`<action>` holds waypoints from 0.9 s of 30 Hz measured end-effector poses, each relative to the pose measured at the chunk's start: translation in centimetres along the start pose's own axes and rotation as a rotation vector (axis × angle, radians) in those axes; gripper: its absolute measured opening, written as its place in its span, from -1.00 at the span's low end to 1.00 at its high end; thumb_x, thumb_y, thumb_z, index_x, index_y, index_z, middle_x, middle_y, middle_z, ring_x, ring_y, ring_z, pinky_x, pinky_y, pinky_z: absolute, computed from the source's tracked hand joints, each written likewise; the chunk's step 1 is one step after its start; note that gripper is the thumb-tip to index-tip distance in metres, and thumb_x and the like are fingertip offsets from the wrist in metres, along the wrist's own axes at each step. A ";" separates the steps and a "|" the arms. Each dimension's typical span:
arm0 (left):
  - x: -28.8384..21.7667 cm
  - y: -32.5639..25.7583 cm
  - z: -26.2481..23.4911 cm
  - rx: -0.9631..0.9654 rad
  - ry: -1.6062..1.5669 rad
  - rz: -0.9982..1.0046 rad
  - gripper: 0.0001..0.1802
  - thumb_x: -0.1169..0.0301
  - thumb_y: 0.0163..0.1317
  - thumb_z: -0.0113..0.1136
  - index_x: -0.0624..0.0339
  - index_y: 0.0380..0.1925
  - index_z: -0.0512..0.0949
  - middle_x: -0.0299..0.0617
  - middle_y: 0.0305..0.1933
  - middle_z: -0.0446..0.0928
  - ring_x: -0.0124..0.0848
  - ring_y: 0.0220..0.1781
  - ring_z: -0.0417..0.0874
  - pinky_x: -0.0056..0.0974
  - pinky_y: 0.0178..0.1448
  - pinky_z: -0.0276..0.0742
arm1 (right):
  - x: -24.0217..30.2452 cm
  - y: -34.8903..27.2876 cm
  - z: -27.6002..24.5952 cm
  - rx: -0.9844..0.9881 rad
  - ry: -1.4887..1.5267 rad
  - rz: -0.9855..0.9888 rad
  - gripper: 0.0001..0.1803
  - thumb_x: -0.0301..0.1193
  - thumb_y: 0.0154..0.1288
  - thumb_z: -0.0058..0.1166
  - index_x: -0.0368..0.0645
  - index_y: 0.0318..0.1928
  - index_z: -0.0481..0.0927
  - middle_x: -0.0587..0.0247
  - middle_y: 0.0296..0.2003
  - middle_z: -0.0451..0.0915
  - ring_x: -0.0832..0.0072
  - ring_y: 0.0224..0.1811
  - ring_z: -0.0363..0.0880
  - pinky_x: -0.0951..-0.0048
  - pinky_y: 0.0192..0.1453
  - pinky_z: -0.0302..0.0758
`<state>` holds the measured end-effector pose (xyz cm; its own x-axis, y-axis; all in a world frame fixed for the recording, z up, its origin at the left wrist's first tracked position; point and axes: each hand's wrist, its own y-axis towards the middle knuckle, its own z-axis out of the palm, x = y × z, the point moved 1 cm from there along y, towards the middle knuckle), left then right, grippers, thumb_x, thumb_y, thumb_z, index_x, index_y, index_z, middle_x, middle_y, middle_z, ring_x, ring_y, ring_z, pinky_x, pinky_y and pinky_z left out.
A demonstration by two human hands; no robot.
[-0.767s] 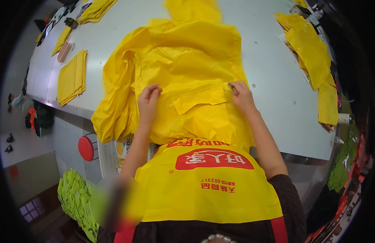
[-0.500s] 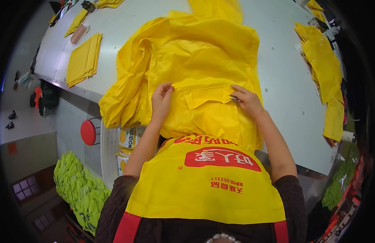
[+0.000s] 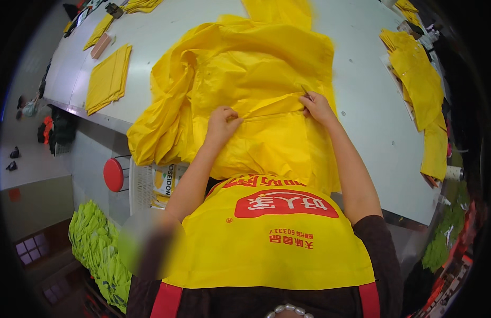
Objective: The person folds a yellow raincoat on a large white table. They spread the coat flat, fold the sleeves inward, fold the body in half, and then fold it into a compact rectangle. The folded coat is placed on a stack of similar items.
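A yellow garment [image 3: 256, 69] of thin, smooth fabric, like a raincoat, lies rumpled on the table in front of me, its near part hanging toward my apron. Across its middle runs a narrow flap [image 3: 272, 105], raised at its edge. My left hand [image 3: 222, 126] is closed in a pinch on the fabric at the flap's left end. At the flap's right end, my right hand [image 3: 318, 108] is closed with fingertips on the fabric. From that hand sticks a small pointed metal blade [image 3: 305, 91], perhaps of thread snips; its handle is hidden in the fingers.
Folded yellow pieces [image 3: 108, 79] lie on the white table [image 3: 370, 132] at left, and a yellow stack [image 3: 418, 85] at right. Below the table's left edge are a red stool [image 3: 113, 175], a white basket [image 3: 141, 185] with packets, and a lime-green heap [image 3: 97, 254].
The flap that hung down is now lifted and turned up. My left hand has moved right along it, and my right hand has risen slightly, its blade now pointing up and away.
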<state>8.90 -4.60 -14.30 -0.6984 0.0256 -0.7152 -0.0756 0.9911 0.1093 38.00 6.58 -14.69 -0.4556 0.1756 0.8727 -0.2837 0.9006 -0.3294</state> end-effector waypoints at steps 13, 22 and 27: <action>1.3 1.1 0.8 -0.006 -0.210 -0.149 -0.77 0.33 0.02 0.18 0.33 -0.52 0.57 -0.03 -0.37 0.52 -0.16 -0.26 0.52 -0.21 -0.15 0.41 | 2.1 -3.9 7.2 -0.255 -0.141 -0.586 -0.85 -0.39 0.11 0.08 -0.19 -0.34 0.54 0.05 -0.45 0.51 0.15 -0.38 0.53 0.28 -0.31 0.45; 2.2 1.1 1.3 -0.008 -0.347 -0.220 -0.77 0.35 0.01 0.20 0.36 -0.55 0.55 -0.05 -0.37 0.51 -0.24 -0.29 0.53 -0.26 -0.17 0.41 | 3.0 -2.7 15.1 -0.147 -0.262 -0.491 -0.80 -0.38 0.04 0.19 -0.27 -0.41 0.56 0.03 -0.51 0.53 0.21 -0.47 0.51 0.32 -0.34 0.44; 2.3 1.0 1.4 -0.025 -0.439 -0.265 -0.79 0.36 0.00 0.21 0.35 -0.57 0.55 -0.09 -0.37 0.52 -0.30 -0.30 0.54 -0.30 -0.18 0.42 | 2.8 -1.9 15.8 -0.117 -0.140 -0.394 -0.75 -0.30 0.03 0.19 -0.26 -0.49 0.51 -0.06 -0.46 0.55 0.00 -0.41 0.50 0.16 -0.29 0.45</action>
<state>8.26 -3.33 -16.78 -0.2889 -0.1687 -0.9424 -0.2301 0.9677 -0.1026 23.92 -0.95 -17.35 -0.4442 -0.2388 0.8635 -0.3651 0.9284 0.0689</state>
